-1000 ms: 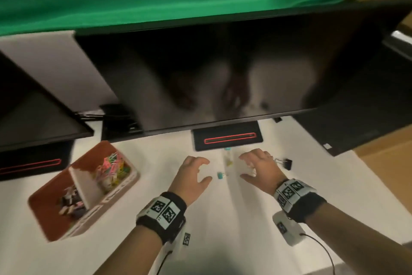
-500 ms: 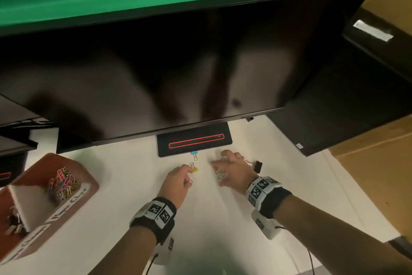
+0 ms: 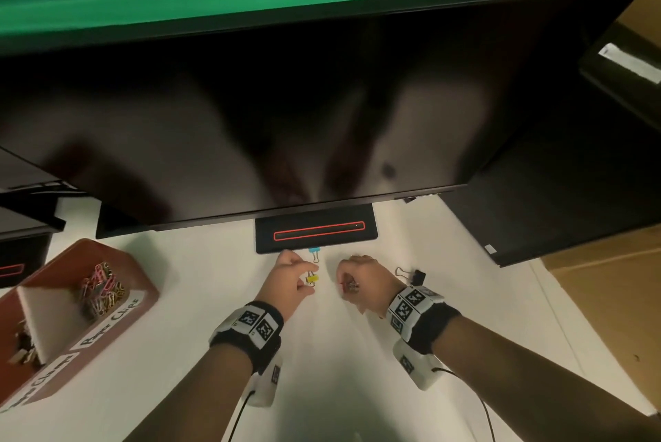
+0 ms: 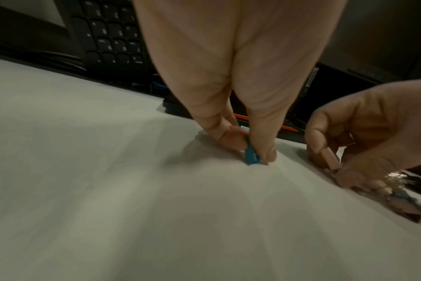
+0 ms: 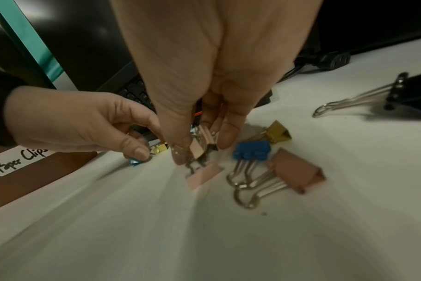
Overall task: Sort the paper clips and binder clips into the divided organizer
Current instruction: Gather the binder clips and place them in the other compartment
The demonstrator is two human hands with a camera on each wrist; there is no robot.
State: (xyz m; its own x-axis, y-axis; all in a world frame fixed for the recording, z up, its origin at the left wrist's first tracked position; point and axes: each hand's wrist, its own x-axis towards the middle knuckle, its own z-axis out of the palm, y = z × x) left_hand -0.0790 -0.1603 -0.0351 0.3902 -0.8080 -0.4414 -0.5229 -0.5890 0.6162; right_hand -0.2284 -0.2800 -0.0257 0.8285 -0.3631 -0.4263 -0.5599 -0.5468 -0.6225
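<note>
Left grip [image 4: 250,152] is pinching a teal clip [image 4: 251,156] on the table [image 4: 108,190]; right grip [image 5: 199,146] is pinching a pink clip [image 5: 199,146] just beside it

Our left hand [image 3: 289,282] reaches forward, thumb and fingertips [image 4: 231,139] pinched together low at the surface. Our right hand [image 3: 363,280] lies just beside it, fingers [image 5: 225,136] curled downward in a pinch; both wrists wear bands.

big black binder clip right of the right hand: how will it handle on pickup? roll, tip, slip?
The black binder clip lies on a flat face with its wire handles folded out along the table, so it probably won't roll. Its body looks rigid, likely heavier than the small clips. The thin shiny handles may slip or swing; gripping the body seems safer.
</note>
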